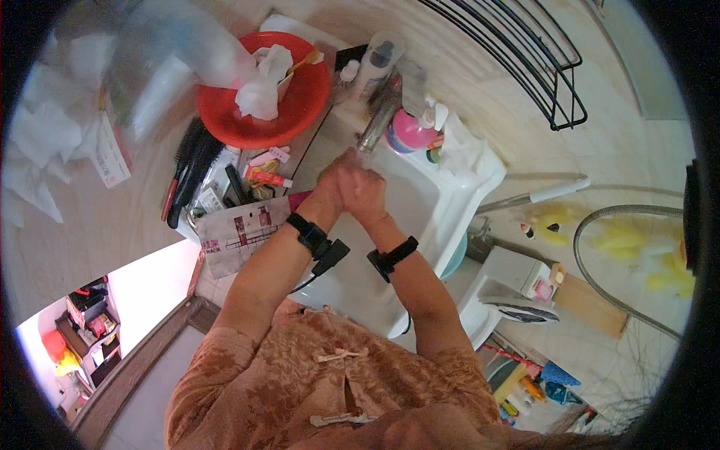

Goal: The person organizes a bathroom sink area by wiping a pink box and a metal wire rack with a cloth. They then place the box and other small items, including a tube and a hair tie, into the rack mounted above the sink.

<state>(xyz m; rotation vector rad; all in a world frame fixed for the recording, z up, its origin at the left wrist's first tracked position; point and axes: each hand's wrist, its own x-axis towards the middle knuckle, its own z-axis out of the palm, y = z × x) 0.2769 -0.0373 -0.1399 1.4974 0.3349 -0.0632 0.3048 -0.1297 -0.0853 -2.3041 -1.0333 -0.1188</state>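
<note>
Under the spout of a metal faucet (380, 125), my left hand (333, 176) and my right hand (364, 190) are pressed against each other. Their fingers overlap, so whether anything lies between the palms is hidden. Both are above the white washbasin (477, 188), near its faucet end. A blurry patch at the spout could be running water. Dark straps with small devices circle both wrists. Just beyond my right hand stands a round pink container (413, 133). A printed paper sheet (242, 235) lies beside my left forearm.
To the left, a red plastic basin (211, 124) holds crumpled white tissue and a brush. Hairbrushes (194, 174) and small tubes (269, 178) lie below it. Bottles (376, 66) stand behind the faucet. A black wire rack (565, 95) juts from the wall; a toilet (500, 281) and a flexible hose (582, 242) are at right.
</note>
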